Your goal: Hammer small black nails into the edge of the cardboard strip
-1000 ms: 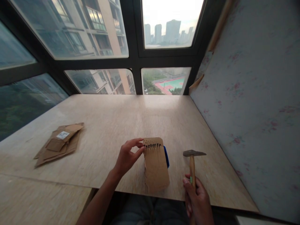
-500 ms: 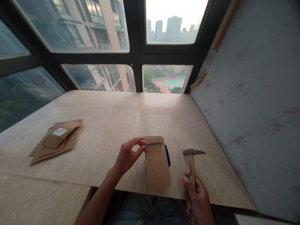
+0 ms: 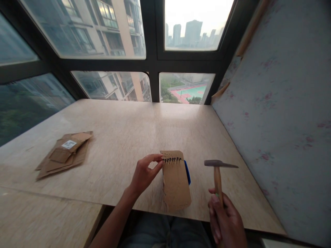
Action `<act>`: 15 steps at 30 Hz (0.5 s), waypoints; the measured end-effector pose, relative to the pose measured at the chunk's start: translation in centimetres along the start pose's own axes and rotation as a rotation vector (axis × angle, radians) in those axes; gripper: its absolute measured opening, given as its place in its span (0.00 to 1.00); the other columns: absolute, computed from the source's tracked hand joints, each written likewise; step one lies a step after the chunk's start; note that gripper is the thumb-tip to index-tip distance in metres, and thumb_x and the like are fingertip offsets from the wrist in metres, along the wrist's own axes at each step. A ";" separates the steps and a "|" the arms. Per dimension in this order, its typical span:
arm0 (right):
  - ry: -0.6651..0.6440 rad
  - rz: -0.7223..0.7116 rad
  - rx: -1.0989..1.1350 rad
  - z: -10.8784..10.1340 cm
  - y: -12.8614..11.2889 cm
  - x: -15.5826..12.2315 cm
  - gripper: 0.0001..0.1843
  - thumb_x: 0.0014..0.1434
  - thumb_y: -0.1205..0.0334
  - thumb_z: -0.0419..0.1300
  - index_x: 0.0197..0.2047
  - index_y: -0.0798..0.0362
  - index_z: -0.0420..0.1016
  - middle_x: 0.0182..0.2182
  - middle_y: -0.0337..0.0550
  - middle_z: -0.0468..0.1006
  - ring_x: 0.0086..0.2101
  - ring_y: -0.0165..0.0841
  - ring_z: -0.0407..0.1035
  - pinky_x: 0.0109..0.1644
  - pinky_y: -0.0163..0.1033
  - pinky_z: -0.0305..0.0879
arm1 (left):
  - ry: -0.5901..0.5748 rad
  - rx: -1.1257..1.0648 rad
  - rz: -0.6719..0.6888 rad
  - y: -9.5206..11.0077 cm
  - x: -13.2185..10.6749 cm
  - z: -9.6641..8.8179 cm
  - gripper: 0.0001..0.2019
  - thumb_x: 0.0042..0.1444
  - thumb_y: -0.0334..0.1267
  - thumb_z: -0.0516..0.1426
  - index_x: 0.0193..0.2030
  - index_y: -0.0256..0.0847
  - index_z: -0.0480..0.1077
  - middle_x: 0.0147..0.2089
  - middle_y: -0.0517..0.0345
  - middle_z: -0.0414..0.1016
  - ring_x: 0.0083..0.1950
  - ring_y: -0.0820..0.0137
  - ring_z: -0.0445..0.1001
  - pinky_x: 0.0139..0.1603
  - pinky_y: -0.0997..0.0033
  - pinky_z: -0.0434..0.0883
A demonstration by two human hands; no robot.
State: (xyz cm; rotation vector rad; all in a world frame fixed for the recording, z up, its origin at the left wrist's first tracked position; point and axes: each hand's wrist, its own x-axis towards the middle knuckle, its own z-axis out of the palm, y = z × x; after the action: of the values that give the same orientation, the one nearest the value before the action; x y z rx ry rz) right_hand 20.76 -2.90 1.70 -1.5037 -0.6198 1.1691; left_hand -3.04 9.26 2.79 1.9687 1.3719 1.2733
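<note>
A brown cardboard block [image 3: 177,186] rests near the table's front edge, with a blue piece [image 3: 187,172] showing along its right side. Across its upper part runs a row of several dark-headed nails [image 3: 172,159], with small holes above them. At the row's left end, my left hand [image 3: 146,172] pinches what looks like another such nail, mostly hidden by the thumb and index finger. To the right of the block, my right hand [image 3: 224,217] is wrapped around the wooden handle of a hammer [image 3: 218,179]. The hammer's metal head is up, apart from the nails.
Flattened cardboard pieces [image 3: 66,155] with a white label lie on the left of the pale table [image 3: 124,131]. Dark-framed windows [image 3: 152,65] stand at the back. A wall with flowered paper [image 3: 279,113] borders the right side.
My right hand has moved slightly right with the hammer, whose head is turned a little. My left hand keeps its pinch at the row's end. The whole view has shifted slightly.
</note>
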 end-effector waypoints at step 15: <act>-0.681 -0.155 -0.544 3.0 -9.0 0.5 0.25 0.65 0.39 0.52 0.49 0.52 0.74 0.20 0.32 0.62 0.18 0.25 0.52 0.16 0.29 0.45 | 0.112 -0.015 -0.012 0.2 -0.9 1.1 0.04 0.58 0.34 0.62 0.39 0.40 0.77 0.37 0.55 0.83 0.37 0.67 0.82 0.41 0.67 0.80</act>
State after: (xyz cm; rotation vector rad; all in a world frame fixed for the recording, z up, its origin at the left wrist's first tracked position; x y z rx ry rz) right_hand 20.05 1.36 10.14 -1.4319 -1.5880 1.4632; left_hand -2.04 8.57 1.98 1.9014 1.4201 1.4033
